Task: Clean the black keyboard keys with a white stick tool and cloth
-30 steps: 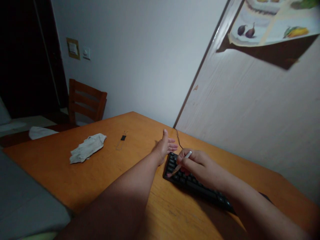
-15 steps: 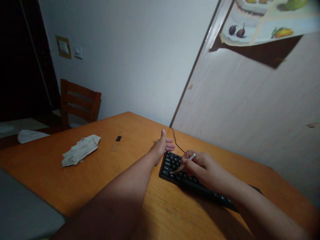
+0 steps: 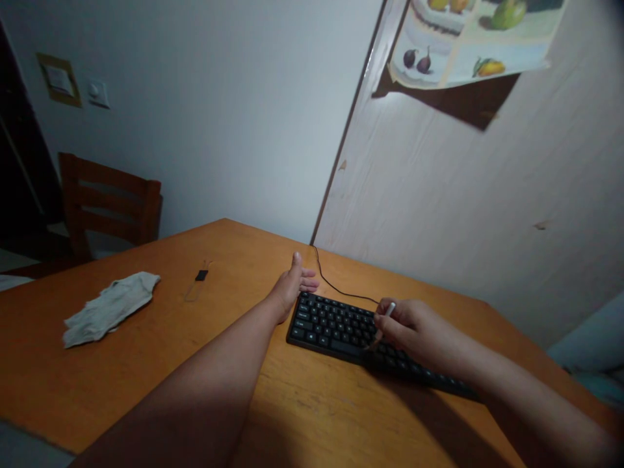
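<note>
A black keyboard (image 3: pixel 336 328) lies at a slant on the wooden table, its right part covered by my right hand and forearm. My left hand (image 3: pixel 291 289) is at its far left corner, fingers stretched out and thumb raised, with nothing held. My right hand (image 3: pixel 402 325) is above the middle of the keyboard, fingers pinched round a thin brush (image 3: pixel 391 309). The brush's white end points up. Its thin, brownish lower end comes down at the keys near the space bar; whether it touches them is hard to tell.
A crumpled pale cloth (image 3: pixel 112 309) and a black binder clip (image 3: pixel 201 275) lie on the table (image 3: pixel 292 403) to the left. A black cable (image 3: pixel 336 286) runs behind the keyboard to the wall. A wooden chair (image 3: pixel 112 201) stands beyond the table's left side.
My right hand has moved the brush rightward along the keyboard, from its left end to near the middle. My left hand stays at the keyboard's left corner. The view has turned to the right.
</note>
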Motion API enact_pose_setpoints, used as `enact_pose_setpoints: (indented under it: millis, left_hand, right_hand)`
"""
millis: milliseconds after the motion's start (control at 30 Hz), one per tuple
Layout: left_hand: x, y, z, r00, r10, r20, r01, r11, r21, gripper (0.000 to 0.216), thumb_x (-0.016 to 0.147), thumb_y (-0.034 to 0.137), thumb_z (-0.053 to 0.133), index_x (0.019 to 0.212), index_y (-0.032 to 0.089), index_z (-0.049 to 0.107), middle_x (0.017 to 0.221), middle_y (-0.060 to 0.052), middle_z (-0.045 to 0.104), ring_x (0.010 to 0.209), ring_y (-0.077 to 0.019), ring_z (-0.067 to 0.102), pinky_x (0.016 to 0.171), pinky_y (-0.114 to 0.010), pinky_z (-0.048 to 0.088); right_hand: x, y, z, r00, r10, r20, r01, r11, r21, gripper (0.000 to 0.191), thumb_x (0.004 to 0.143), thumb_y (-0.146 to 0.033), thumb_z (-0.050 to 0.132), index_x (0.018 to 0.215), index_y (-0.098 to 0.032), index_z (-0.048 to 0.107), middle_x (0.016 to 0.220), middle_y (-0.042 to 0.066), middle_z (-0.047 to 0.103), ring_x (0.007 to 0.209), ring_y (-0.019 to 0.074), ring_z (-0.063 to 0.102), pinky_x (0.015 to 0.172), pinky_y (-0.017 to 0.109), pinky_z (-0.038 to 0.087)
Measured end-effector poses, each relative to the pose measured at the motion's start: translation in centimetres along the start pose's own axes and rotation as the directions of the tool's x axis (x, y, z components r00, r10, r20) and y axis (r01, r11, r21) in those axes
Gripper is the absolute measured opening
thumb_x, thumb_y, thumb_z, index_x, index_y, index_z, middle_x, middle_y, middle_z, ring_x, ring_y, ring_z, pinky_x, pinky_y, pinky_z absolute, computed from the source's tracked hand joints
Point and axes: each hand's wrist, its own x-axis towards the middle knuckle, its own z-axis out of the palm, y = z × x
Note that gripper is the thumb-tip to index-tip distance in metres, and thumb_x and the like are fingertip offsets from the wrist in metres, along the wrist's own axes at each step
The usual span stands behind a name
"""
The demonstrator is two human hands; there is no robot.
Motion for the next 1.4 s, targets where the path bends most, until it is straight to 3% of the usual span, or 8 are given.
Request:
enact_pose_setpoints:
  millis: [267,400,467,567,667,800,1200,1400]
  left_hand:
    - [-0.8,0.5,0.2,1.000,0.026,-0.006,-0.026,0.999,0.030,0.099,0.085,0.086,0.017,0.120,0.007,0.065,0.110,-0.021,0.075,0.103,-0.0317,0.070,0.093,-0.042,0.048]
    - [-0.7,0.4,0.2,1.000,0.030,-0.005,-0.030,0.998,0.046,0.096,0.085,0.085,0.018,0.119,0.008,0.065,0.111,-0.020,0.075,0.102,-0.0317,0.070,0.091,-0.041,0.048]
    - [-0.6,0.4,0.1,1.000,0.028,-0.003,-0.028,0.999,0.044,0.093,0.086,0.084,0.021,0.118,0.009,0.065,0.110,-0.020,0.075,0.101,-0.0316,0.070,0.090,-0.041,0.049]
    - [-0.4,0.3,0.0,1.000,0.024,-0.002,-0.024,0.999,0.039,0.089,0.086,0.083,0.023,0.116,0.010,0.066,0.110,-0.020,0.075,0.101,-0.0317,0.069,0.088,-0.041,0.050]
    - [-0.3,0.2,-0.1,1.000,0.026,0.001,-0.026,0.999,0.045,0.088,0.085,0.084,0.025,0.115,0.011,0.066,0.109,-0.020,0.075,0.102,-0.0322,0.069,0.086,-0.041,0.051]
    - [-0.3,0.1,-0.1,0.999,0.035,0.006,-0.036,0.998,0.046,0.091,0.084,0.085,0.024,0.115,0.011,0.065,0.106,-0.020,0.075,0.102,-0.0324,0.070,0.086,-0.041,0.051]
    - [-0.4,0.3,-0.2,1.000,0.024,-0.004,-0.024,0.999,0.044,0.087,0.084,0.085,0.030,0.113,0.011,0.066,0.106,-0.019,0.074,0.099,-0.0321,0.071,0.081,-0.041,0.053]
    - [-0.6,0.4,-0.1,1.000,0.026,-0.016,-0.025,0.999,0.045,0.084,0.085,0.083,0.031,0.112,0.011,0.066,0.103,-0.019,0.075,0.097,-0.0319,0.071,0.080,-0.041,0.055]
  right_hand:
    - [-2.5,3.1,-2.2,0.989,0.143,-0.034,-0.147,0.962,-0.229,0.028,0.094,-0.029,0.048,0.070,-0.022,0.060,0.064,0.003,0.064,0.058,0.0165,0.055,0.055,0.030,0.031]
    - [-3.7,3.6,-3.7,0.943,0.227,-0.244,-0.313,0.854,-0.415,0.025,0.088,-0.029,0.055,0.063,-0.022,0.057,0.057,0.003,0.061,0.053,0.0162,0.049,0.055,0.031,0.025]
    - [-4.1,3.6,-3.9,0.939,0.197,-0.283,-0.287,0.902,-0.323,0.029,0.091,-0.031,0.051,0.064,-0.022,0.057,0.059,0.003,0.062,0.055,0.0167,0.051,0.056,0.031,0.029]
    - [-4.4,3.6,-3.0,0.962,0.140,-0.236,-0.134,0.990,0.040,0.034,0.097,-0.041,0.044,0.074,-0.022,0.060,0.066,0.002,0.062,0.060,0.0164,0.054,0.059,0.030,0.038]
    - [-4.4,4.0,-1.2,0.965,0.173,-0.198,-0.094,0.931,0.353,0.035,0.096,-0.051,0.049,0.082,-0.021,0.059,0.067,0.000,0.057,0.060,0.0150,0.052,0.057,0.028,0.040]
    - [-4.9,5.5,0.2,0.959,0.232,-0.160,-0.130,0.868,0.480,0.037,0.092,-0.056,0.055,0.082,-0.020,0.057,0.067,-0.002,0.057,0.060,0.0142,0.052,0.057,0.027,0.041]
    - [-8.6,10.2,-2.1,0.894,0.347,-0.281,-0.267,0.920,0.287,0.034,0.093,-0.049,0.048,0.076,-0.021,0.055,0.060,-0.002,0.054,0.055,0.0151,0.050,0.053,0.028,0.037]
    - [-10.2,11.1,-4.3,0.784,0.331,-0.524,-0.441,0.892,-0.096,0.034,0.095,-0.043,0.042,0.072,-0.023,0.056,0.065,0.003,0.059,0.067,0.0204,0.056,0.062,0.033,0.035]
